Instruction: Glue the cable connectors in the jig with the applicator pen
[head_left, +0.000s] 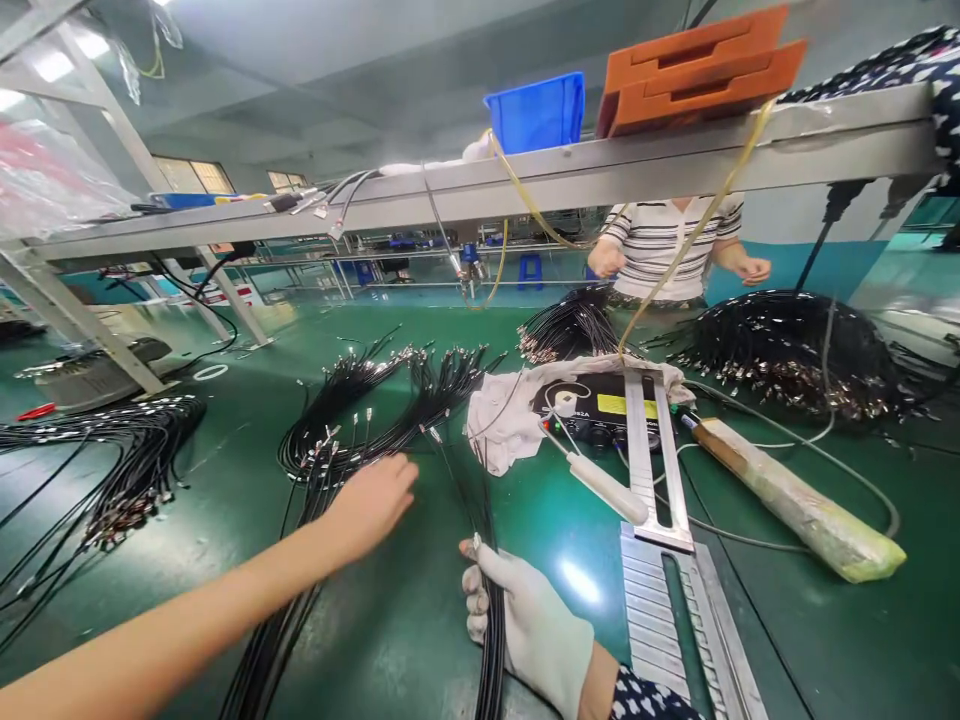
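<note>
My left hand (381, 497), bare, is over the green table with its fingers curled in; whatever may be in them is hidden. Beside it lies a bundle of thin black cables (352, 455) with small silvery connector ends, partly covered by my wrist and forearm. My right hand (529, 610), in a white glove, is closed around another bundle of black cables (491, 645). The gloved thumb lies across the top of that bundle. A few loose cable ends stick up beyond it, between my two hands.
A slotted metal fixture (656, 600) stands at the right, near a black box (600, 410) on white cloth (495, 420). A wrapped handle (802, 500) and cable piles (787, 350) lie beyond. Overhead, a shelf (450, 200) holds a blue bin (536, 112). A co-worker (675, 250) stands opposite.
</note>
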